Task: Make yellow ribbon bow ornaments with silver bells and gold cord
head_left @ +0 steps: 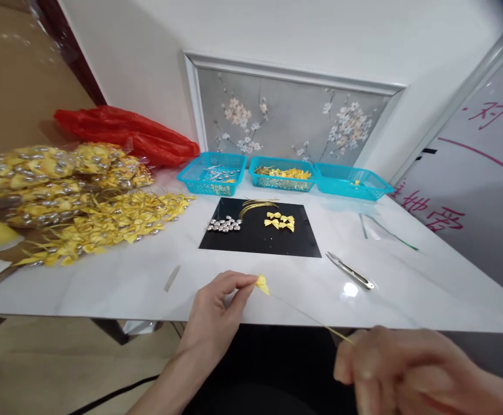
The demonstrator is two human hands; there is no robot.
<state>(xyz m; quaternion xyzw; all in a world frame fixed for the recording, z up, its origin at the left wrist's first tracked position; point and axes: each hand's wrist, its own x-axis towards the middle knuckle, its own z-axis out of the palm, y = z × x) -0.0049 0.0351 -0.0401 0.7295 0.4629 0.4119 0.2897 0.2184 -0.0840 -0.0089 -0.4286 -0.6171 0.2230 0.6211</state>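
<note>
Near the table's front edge, my left hand (pixel 220 305) pinches a small yellow bow (pixel 262 284) between thumb and fingertips. A thin gold wire (pixel 307 316) runs from the bow down to the right, into the closed fingers of my right hand (pixel 390 363), which is somewhat blurred. Beyond the hands lies a black mat (pixel 251 243). It carries a cluster of silver beads (pixel 224 224) on its left, curved gold wires (pixel 258 205) at its back edge, and several yellow bows (pixel 280 221) on its right.
Three blue baskets (pixel 211 187) (pixel 282 182) (pixel 353 185) stand along the wall. Bundled yellow flower strands (pixel 117 225) and a red plastic bag (pixel 130 135) fill the left. Metal snips (pixel 350 271) and a green strip (pixel 392 232) lie on the right of the white table (pixel 117 294).
</note>
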